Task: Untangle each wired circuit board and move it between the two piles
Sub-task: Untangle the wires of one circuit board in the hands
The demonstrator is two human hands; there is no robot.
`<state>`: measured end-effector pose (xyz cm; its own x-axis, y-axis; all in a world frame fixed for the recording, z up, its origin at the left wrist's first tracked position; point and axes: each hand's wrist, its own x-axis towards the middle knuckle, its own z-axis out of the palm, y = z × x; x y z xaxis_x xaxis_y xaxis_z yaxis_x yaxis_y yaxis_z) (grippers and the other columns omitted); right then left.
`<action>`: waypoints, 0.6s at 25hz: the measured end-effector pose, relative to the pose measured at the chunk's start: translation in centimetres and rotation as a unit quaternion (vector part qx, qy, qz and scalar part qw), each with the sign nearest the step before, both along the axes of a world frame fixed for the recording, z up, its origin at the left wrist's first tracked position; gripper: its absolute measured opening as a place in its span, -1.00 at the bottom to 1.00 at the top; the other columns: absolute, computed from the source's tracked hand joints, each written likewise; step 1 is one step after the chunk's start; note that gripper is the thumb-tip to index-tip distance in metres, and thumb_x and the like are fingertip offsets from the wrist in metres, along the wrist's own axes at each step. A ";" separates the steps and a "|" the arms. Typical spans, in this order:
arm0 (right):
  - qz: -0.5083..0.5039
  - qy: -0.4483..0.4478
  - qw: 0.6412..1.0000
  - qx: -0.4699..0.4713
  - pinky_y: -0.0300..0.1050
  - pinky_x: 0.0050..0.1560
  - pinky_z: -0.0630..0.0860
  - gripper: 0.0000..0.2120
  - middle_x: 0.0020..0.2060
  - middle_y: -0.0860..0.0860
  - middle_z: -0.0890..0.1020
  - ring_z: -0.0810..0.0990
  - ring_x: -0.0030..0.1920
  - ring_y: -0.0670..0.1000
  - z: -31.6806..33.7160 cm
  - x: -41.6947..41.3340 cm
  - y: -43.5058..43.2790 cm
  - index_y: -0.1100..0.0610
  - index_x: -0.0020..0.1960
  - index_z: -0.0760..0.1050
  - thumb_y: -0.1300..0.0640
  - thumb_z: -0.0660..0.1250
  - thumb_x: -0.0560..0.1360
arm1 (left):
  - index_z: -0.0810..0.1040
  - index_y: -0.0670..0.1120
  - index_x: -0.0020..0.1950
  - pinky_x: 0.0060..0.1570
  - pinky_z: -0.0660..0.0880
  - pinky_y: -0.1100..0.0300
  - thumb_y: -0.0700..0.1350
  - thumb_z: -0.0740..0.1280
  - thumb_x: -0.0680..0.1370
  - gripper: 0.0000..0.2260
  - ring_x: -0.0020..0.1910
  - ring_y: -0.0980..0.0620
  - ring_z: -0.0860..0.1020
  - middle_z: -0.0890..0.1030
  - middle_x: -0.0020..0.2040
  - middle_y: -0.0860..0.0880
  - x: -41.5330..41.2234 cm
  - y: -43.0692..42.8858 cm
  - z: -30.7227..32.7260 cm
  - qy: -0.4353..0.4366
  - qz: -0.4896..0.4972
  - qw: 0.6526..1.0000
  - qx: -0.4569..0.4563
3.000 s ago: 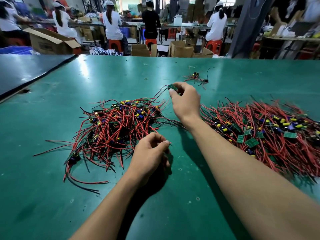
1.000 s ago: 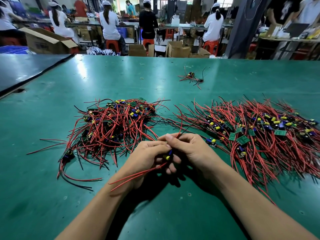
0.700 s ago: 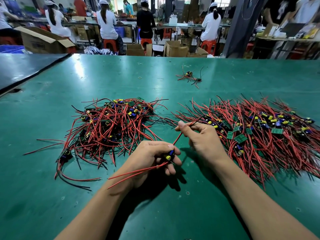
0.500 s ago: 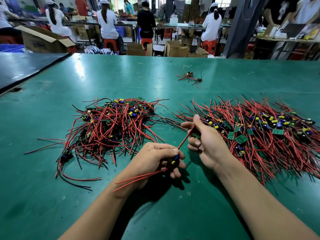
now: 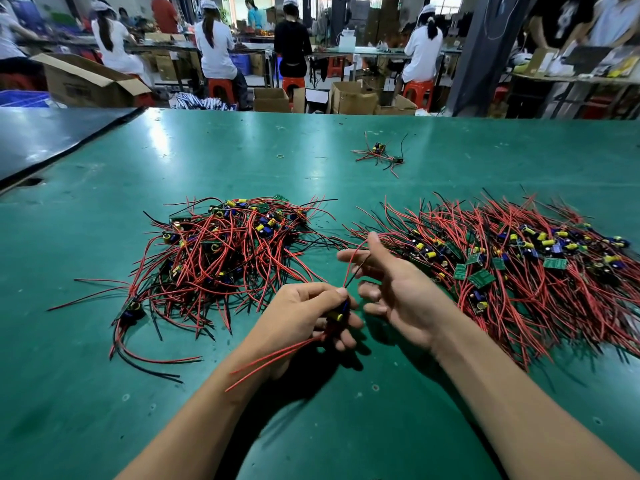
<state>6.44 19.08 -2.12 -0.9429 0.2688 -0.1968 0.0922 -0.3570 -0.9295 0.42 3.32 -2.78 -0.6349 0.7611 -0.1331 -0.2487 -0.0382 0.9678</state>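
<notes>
My left hand grips one small wired circuit board with a blue and yellow part, low between the two piles. Its red wires trail back over my left wrist. Other red and black wires rise from it to my right hand, which is spread with relaxed fingers, the wires running past the thumb and forefinger. The tangled left pile lies left of my hands. The wider right pile, with several green boards face up, lies to the right.
The green table stretches far ahead. A small stray cluster of wired boards lies farther back in the middle. A darker table adjoins on the left. People sit at benches with cardboard boxes beyond the far edge.
My right hand drew the board's wires out to the right and upward, then spread its fingers from a pinch. My left hand kept hold of the board.
</notes>
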 end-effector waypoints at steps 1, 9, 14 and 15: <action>0.016 0.000 0.999 0.038 -0.28 -0.58 0.21 -0.54 -0.43 -0.01 0.47 0.33 -0.52 -0.09 -0.4 0.1 -0.7 0.09 0.00 0.71 -0.29 0.37 0.43 | 0.61 -0.26 -0.15 -0.51 0.54 0.21 -0.21 0.30 0.59 -0.82 -0.50 -0.08 0.59 0.65 -0.27 -0.28 0.1 0.0 0.0 0.007 0.004 1.000 -0.001; 0.054 -0.038 0.984 0.167 -0.15 -0.41 0.25 -0.65 -0.52 0.08 0.44 0.37 -0.52 0.02 -0.8 0.3 -0.3 0.17 -0.07 0.68 -0.05 0.27 0.65 | 0.64 -0.24 -0.23 -0.54 0.51 0.21 -0.29 0.26 0.58 -0.77 -0.53 -0.11 0.57 0.61 -0.33 -0.31 0.4 0.0 0.2 0.011 -0.004 1.000 -0.013; -0.031 -0.029 0.981 0.189 -0.26 -0.50 0.16 -0.55 -0.53 -0.01 0.23 0.15 -0.55 -0.06 -0.6 0.4 2.0 0.26 -0.15 0.67 -0.16 0.37 0.52 | 0.62 -0.22 -0.27 -0.53 0.49 0.24 -0.28 0.26 0.56 -0.76 -0.54 -0.08 0.55 0.60 -0.35 -0.27 0.2 -0.3 0.6 -0.017 -0.009 1.000 -0.011; -0.047 -0.021 0.984 0.172 -0.28 -0.52 0.15 -0.58 -0.52 -0.01 0.25 0.15 -0.56 -0.07 -0.6 0.4 2.1 0.24 -0.18 0.68 -0.14 0.39 0.51 | 0.62 -0.22 -0.27 -0.53 0.48 0.25 -0.28 0.26 0.56 -0.76 -0.54 -0.07 0.55 0.60 -0.36 -0.27 0.2 -0.3 0.6 -0.021 -0.010 1.000 -0.008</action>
<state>6.81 21.18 -2.77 -0.9032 0.4129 -0.1172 0.1151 -0.0301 -0.9929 0.60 3.04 -2.19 -0.6138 0.7707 -0.1709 -0.2888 -0.0178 0.9572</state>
